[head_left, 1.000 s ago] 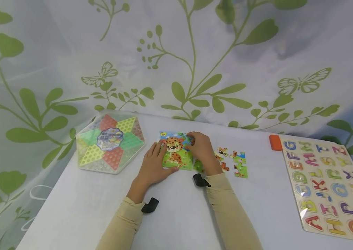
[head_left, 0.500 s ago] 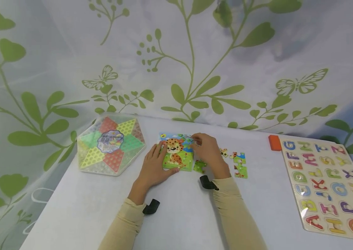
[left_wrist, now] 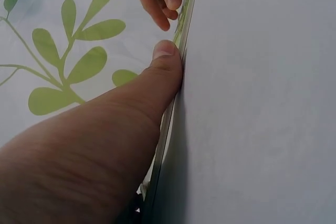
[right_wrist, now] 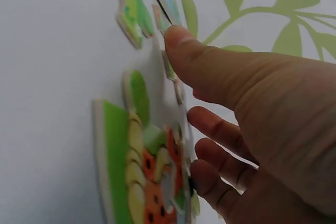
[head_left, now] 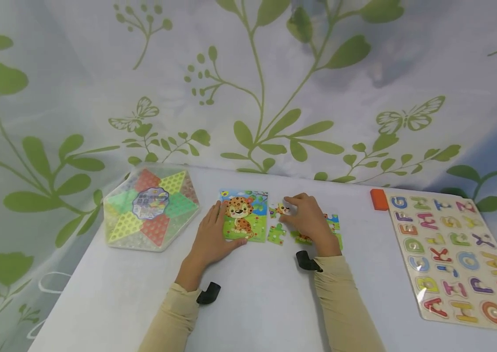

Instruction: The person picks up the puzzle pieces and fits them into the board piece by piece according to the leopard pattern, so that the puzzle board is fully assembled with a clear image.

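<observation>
A leopard picture puzzle [head_left: 244,220] lies on the white table. My left hand [head_left: 210,237] rests flat at its left and lower edge, fingers spread; in the left wrist view the thumb [left_wrist: 152,85] lies along the edge. To the right of the picture, my right hand [head_left: 310,220] holds a small puzzle piece [head_left: 283,209] with a leopard eye between thumb and index finger, low over the table. In the right wrist view the thumb [right_wrist: 184,51] hides the index finger. A green puzzle piece [head_left: 276,234] and orange-spotted leopard pieces [right_wrist: 157,182] lie nearby.
At the left lies a hexagonal star game board [head_left: 151,208] under a clear cover. A wooden alphabet board [head_left: 459,259] and a red block [head_left: 378,199] lie at the right. More puzzle pieces [head_left: 334,222] show beyond my right hand. A leaf-patterned cloth [head_left: 248,88] hangs behind.
My right hand has moved right, off the picture's upper right corner, and lower toward the loose pieces, uncovering that corner. The left hand stays on the picture. The head view has shifted slightly.
</observation>
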Motion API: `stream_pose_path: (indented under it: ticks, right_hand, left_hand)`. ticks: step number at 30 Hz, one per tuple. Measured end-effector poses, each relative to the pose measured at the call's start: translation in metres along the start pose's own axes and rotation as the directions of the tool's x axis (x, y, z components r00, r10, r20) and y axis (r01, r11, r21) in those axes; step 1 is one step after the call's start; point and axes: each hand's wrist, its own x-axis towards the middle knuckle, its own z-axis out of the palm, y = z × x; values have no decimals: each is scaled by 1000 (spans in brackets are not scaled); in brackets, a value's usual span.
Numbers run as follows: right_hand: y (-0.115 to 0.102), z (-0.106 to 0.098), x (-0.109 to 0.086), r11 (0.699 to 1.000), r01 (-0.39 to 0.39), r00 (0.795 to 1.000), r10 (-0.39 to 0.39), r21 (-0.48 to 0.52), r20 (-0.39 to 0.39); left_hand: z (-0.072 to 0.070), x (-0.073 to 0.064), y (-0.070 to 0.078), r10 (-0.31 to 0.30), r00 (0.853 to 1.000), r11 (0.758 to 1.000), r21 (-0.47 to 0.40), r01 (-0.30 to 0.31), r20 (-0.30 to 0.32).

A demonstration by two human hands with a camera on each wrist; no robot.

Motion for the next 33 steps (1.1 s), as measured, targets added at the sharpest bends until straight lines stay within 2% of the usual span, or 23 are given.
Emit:
stream_pose_path:
  ticks: [4, 8, 15, 20, 27, 33]
  right_hand:
    - [-4, 3, 1, 999, 1, 1000, -1, -37, 6]
    - [-6, 2, 2, 1000, -7, 1000, 7, -22, 4]
    - [-11, -1, 1, 990, 1, 1000, -2, 140, 6]
    - [-29, 1, -2, 969, 39, 999, -36, 243, -14]
    - [-74, 41, 11, 923, -6, 999, -8, 384, 36]
    - [-101, 69, 24, 936, -13, 1000, 4, 351, 25]
  left_hand:
    - [1, 0, -1, -3, 1000, 999, -46, 3, -18]
    - [2, 2, -2, -5, 1000, 998, -64, 3, -31]
    - [1, 3, -3, -14, 1000, 998, -55, 14, -15]
    - [0, 1, -2, -25, 1000, 997, -71, 24, -12]
    - [1, 1, -5, -19, 1000, 998, -67, 18, -12]
    - [-2, 0, -3, 5, 999, 996, -91, -8, -33]
